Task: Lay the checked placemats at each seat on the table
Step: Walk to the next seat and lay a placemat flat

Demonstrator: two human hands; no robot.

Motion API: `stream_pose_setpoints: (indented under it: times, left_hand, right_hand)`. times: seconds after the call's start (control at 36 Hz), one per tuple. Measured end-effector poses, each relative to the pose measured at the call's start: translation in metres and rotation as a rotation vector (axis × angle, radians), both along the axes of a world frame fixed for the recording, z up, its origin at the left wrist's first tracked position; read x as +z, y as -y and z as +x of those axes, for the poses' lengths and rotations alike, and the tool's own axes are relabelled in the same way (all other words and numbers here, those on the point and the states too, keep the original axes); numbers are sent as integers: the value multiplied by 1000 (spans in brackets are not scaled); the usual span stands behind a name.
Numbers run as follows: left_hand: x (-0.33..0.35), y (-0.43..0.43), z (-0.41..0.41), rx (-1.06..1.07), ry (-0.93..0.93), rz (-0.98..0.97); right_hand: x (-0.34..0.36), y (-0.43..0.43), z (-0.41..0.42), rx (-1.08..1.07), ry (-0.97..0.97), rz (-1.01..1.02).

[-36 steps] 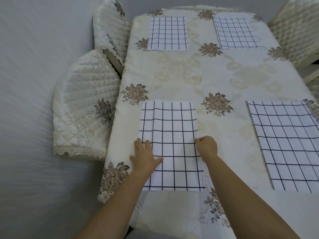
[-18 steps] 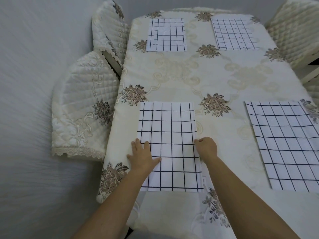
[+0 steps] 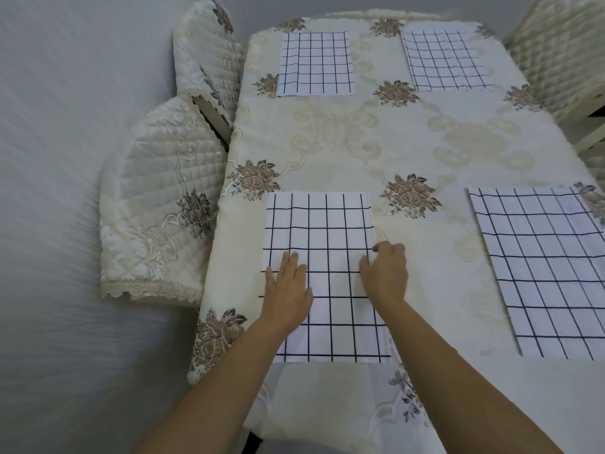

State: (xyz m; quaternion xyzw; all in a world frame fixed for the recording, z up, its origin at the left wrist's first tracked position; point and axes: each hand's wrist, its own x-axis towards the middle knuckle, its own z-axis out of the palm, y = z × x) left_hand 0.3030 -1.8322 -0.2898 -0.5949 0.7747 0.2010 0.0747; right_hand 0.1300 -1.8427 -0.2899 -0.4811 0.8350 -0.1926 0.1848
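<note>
Left hand (image 3: 288, 285): laid flat, palm down, fingers spread, on the left half of the near-left placemat; nothing is gripped.
Right hand (image 3: 386, 273): set on the right edge of the same placemat, fingers curled loosely downward; whether the edge is pinched cannot be told.
Forearms: both are seen bare, reaching in from the bottom of the frame towards its centre.
Near-left placemat (image 3: 327, 231): white with a dark grid; spread flat in the lower centre of the frame, its near edge lying at the near edge of the worktop.
Near-right placemat (image 3: 550, 270): same check; laid flat at the right of the frame, well apart from the first; its right side is cut off by the frame edge.
Far-left placemat (image 3: 316, 63): laid flat at the upper centre, near the far end of the worktop.
Far-right placemat (image 3: 445, 62): laid flat at the upper right, beside the far-left one with a gap between.
Worktop (image 3: 360, 142): covered by a cream cloth with brown flower clusters; the cloth is draped over the near edge.
Left chairs (image 3: 157, 198): two quilted cream covers are seen at the left of the frame, against the worktop's left side.
Right chair (image 3: 556, 57): a quilted back is partly seen at the upper right corner.
</note>
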Motion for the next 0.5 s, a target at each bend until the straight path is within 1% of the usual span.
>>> stream_pose_setpoints:
  times: [0.08,0.14,0.22,0.31,0.36,0.42,0.5]
  left_hand:
    - [-7,3,-10,-42,32,-5]
    - [-14,5,-13,-79,17,10]
    - [-22,5,-13,-126,-8,7]
    - [-27,3,-10,-154,25,3]
    - [-32,2,-8,-172,38,-51]
    - [-36,1,-4,-137,0,-137]
    - [-47,0,3,-73,-23,-170]
  right_hand:
    - [-7,-1,20,269,-97,-135]
    - [-13,-3,34,416,-122,-140]
    - [-26,-6,48,554,-126,-110]
    - [-31,-9,53,644,-130,23]
    - [-37,-12,51,666,-140,107]
    - [-44,-15,46,669,-143,107]
    - [-54,-18,38,639,-188,103]
